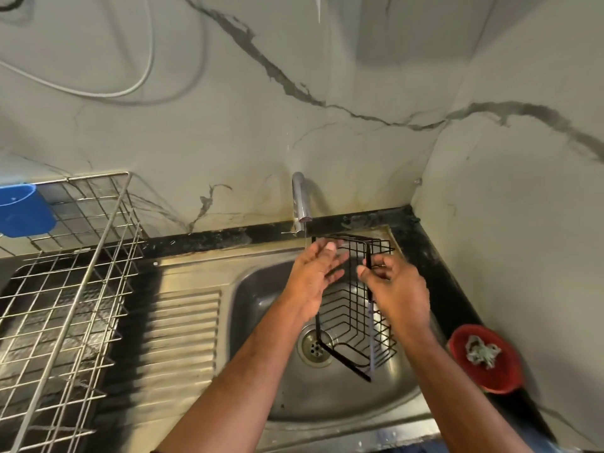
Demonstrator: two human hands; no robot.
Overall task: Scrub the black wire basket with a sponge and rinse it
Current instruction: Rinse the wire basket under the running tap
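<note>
Two bare forearms reach in from the bottom of the view, out over the round stainless steel sink bowl [327,400]. Down in that bowl sits the drain strainer [315,347], and right above it hangs the bottom corner of the black wire basket [354,322], standing tall on end and tilted over the basin. The right hand [397,291] has it: fingers curled round the upright black frame bar near the top, thumb pinching in from the left side. The left hand [313,279] is beside the basket's left edge, fingers spread fairly wide and only loosely bent; whether the fingertips actually touch the wires I can't quite make out from here, the motion blurs them.

Off to the right, on the black counter edge, there's a small red round bowl [485,358] with a crumpled grey scrubber [483,350] lying inside. To the left of the basin runs the ribbed steel draining board [183,335], and further left again a big silver wire dish rack [68,289] stands on it.

Behind the hands, the curved chrome tap [301,204] comes up by the wall, spout just above the basket's top left corner. A blue plastic cup holder [24,210] hangs on the rack's far side. Behind all of it, pale marble wall with dark veins [294,89].
</note>
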